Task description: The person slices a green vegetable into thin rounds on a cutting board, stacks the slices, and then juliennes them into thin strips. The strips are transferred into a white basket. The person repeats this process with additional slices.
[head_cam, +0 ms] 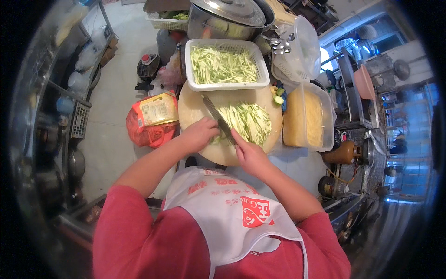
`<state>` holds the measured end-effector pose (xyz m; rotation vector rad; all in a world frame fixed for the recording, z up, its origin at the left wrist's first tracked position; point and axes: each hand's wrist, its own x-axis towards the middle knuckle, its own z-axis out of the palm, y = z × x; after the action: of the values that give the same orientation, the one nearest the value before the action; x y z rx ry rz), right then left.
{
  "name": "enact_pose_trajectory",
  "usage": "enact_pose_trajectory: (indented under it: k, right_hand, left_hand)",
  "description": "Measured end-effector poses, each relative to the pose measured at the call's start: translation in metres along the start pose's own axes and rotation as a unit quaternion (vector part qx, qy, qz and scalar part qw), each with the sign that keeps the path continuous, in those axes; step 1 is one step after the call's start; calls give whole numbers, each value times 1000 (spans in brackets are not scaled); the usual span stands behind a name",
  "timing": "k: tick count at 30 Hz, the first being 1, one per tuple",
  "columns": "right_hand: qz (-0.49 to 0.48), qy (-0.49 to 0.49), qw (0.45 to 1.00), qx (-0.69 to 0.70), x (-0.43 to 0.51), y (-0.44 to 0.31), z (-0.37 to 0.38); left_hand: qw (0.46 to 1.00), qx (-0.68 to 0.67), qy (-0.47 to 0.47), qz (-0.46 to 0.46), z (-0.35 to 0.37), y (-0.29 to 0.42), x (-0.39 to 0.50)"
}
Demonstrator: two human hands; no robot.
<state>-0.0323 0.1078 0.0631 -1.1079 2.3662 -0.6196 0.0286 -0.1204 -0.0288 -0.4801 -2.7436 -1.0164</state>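
Note:
My right hand (248,152) is closed round the handle of a kitchen knife (218,118), whose broad dark blade slants up and to the left over a round cutting board (193,104). Close to the left side of the blade is my left hand (203,132), fingers bent, over some green vegetable pieces that it partly hides; whether it grips them I cannot tell. A heap of pale green vegetable shreds (249,122) lies right of the blade. Behind it, a white plastic basket (228,86) holds more shreds. Cut vegetable ends (278,99) sit at the board's right edge.
Right of the board stands a clear plastic container (327,129) with fine yellow strands. At left lies a red plastic bag (153,134) under a yellow and red packet (156,110). A large lidded metal pot (226,31) is behind the basket, with spoons (278,45) beside it.

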Motion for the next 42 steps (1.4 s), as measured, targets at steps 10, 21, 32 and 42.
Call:
enact_pose_trajectory:
  k: [10, 21, 32, 42]
  right_hand:
    - [-6, 1, 1000, -4, 11, -1, 16]
    - [-5, -8, 1000, -17, 17, 7, 29]
    - [-55, 24, 998, 15, -3, 4, -7]
    - [-15, 13, 1000, -11, -12, 7, -1]
  left_hand:
    - [1000, 1, 30, 0, 1, 3, -5]
    - [999, 25, 34, -25, 1, 6, -6]
    - [999, 14, 40, -14, 2, 5, -6]
    - [999, 7, 49, -3, 3, 2, -6]
